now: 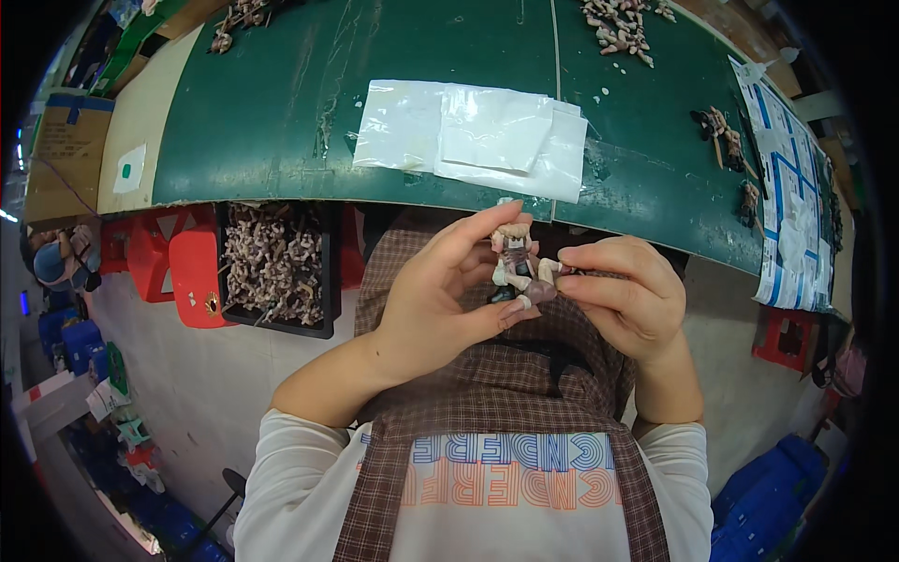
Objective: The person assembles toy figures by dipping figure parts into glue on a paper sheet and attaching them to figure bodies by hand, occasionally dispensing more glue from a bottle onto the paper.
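My left hand [435, 286] is closed around a small painted figurine [512, 251], with the fingers behind it and the thumb along its lower side. The figurine is upright, flesh-coloured and brown, with a black boot at the bottom. From the right, my right hand [629, 292] pinches a bent, limb-like part of it between thumb and fingers. I cannot tell whether that part is joined to the figurine or a separate piece. Both hands are over my lap, just in front of the table edge.
A green-topped table [272, 112] carries white plastic sheets [496, 126] and a pile of figurines [618, 28] at the far right. Printed sheets [791, 201] hang over its right end. On my left, a black tray [328, 323] full of figurines sits by red stools [194, 281].
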A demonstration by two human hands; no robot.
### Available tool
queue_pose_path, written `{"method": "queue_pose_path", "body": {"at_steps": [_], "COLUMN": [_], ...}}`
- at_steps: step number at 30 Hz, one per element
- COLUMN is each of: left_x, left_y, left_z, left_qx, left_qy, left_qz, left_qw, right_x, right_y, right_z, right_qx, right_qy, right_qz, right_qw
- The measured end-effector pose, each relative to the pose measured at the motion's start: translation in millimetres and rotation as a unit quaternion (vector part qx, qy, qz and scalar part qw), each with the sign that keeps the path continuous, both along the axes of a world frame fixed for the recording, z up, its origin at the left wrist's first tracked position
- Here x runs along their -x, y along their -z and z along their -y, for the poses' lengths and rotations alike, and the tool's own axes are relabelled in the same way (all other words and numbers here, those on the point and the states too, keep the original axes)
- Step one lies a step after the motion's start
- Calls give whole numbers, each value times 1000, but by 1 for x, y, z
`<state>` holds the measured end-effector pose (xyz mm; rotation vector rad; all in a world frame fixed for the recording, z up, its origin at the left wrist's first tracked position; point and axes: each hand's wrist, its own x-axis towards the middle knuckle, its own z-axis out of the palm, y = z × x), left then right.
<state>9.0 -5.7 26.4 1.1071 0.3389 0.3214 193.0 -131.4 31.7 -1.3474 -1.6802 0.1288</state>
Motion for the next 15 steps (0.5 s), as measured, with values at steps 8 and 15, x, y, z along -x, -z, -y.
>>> {"method": "queue_pose_path", "body": {"at_steps": [8,15], "left_x": [-1,2], "left_y": [1,2], "left_z": [4,-2], "left_qx": [-109,10], "left_qy": [14,45], "left_qz": [-2,111], "left_qw": [994,993], "right_x": [1,8], "right_y": [2,-4], "right_z": [5,11], "right_qx": [-19,-54], "right_qy": [16,26], "right_qz": [23,62], "right_qw": [999,996]}}
